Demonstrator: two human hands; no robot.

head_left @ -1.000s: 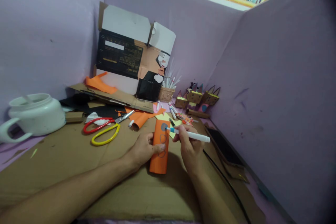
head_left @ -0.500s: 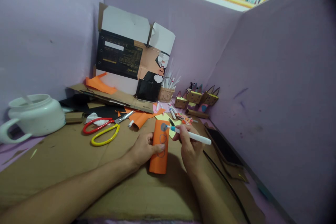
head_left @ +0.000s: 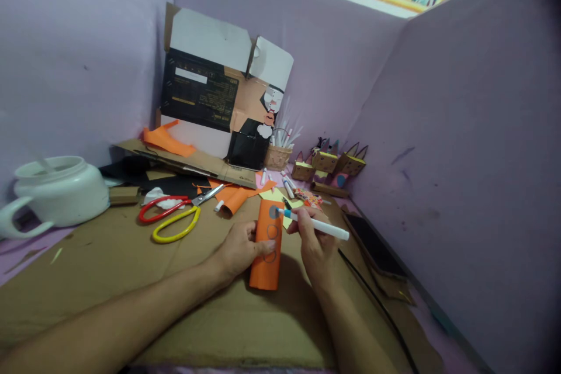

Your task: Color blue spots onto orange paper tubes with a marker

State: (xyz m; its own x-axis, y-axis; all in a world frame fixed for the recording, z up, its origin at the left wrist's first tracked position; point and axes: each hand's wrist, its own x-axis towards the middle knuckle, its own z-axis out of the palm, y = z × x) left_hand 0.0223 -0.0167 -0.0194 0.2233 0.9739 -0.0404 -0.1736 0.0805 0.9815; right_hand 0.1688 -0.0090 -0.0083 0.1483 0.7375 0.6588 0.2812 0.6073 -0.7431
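An orange paper tube stands out near the middle of the cardboard sheet, with several circles drawn down its right part. The top circle is filled in blue-grey; the lower ones are outlines. My left hand grips the tube from the left, its thumb lying across the front over part of the circles. In my right hand is a white marker with a blue collar, pinched between the fingers. The marker's tip is at the right side of the filled circle.
Red-and-yellow scissors lie left of the tube, and a white pot is farther left. Behind are an opened box and a marker basket. A black phone-like slab and a cable are on the right.
The marker and my right hand have shifted slightly left. My left hand and the tube look nearly unmoved.
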